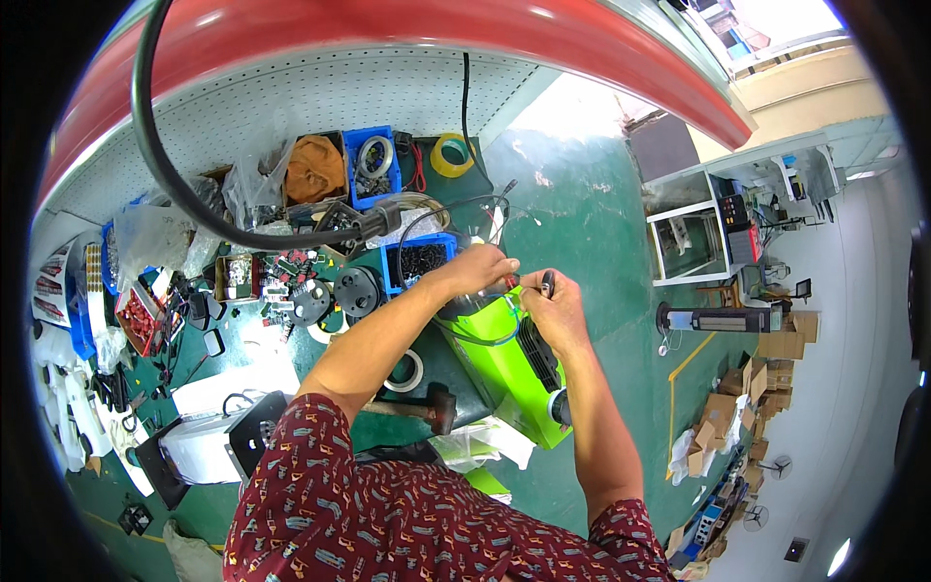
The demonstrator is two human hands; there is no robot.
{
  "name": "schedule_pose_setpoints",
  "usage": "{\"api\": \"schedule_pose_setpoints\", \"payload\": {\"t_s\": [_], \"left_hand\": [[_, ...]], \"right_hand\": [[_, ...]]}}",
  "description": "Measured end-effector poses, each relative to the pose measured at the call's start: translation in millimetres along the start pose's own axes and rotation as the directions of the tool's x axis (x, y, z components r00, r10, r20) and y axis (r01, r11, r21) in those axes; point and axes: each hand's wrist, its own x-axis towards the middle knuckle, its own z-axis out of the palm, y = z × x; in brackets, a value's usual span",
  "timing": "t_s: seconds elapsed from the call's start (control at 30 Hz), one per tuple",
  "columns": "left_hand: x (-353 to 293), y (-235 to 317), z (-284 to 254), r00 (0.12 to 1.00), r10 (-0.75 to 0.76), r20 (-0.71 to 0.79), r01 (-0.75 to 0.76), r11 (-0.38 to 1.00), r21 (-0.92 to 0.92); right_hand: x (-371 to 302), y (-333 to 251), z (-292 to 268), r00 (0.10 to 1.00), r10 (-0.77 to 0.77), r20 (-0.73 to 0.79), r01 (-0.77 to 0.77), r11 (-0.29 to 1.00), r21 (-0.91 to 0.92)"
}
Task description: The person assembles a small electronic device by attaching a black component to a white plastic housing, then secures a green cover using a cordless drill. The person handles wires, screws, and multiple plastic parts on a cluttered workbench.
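Observation:
My left hand [475, 269] reaches over the far end of a bright green box-shaped machine housing [514, 388], its fingers pinched together. What they hold, if anything, is too small to make out. Close beside it, my right hand [555, 308] is closed round a small tool with a dark handle [548, 282]; its exact kind is hidden by the fingers. A small red part [511, 282] shows between the two hands. Black vents [539, 355] line the housing's right side, and a round dark fitting [560, 407] sticks out lower down. A thin cable [475, 339] loops across the green top.
A thick black cable [155, 165] hangs at upper left. On the green bench lie blue bins [419, 260] of small parts, a roll of yellow tape [450, 155], a hammer [441, 409] and a white ring [404, 371]. Cardboard boxes [718, 417] stand at right.

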Motion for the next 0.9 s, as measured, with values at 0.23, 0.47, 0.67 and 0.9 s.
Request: {"api": "schedule_pose_setpoints", "payload": {"t_s": [0.23,0.47,0.67,0.9], "left_hand": [[-50.5,-12.5,-4.7,0.998,-0.047,0.052,0.062,0.936,-0.346],[-66.6,-11.3,-5.8,0.999,-0.046,-0.008,0.042,0.967,-0.25],[-71.1,-3.9,-6.9,0.947,-0.127,-0.295,0.124,0.992,-0.03],[-94.8,33.7,-40.0,0.319,0.029,-0.947,-0.272,0.96,-0.062]], "right_hand": [[-18.9,-31.7,-1.6,0.997,-0.027,-0.07,0.034,0.994,0.1],[-24.8,-57.6,10.7,1.0,-0.027,0.0,0.027,0.992,0.126],[-9.6,-63.2,19.4,0.989,-0.147,-0.015,0.147,0.974,0.171],[66.2,-102.6,40.4,0.986,-0.115,-0.119,0.1,0.988,-0.121]]}}
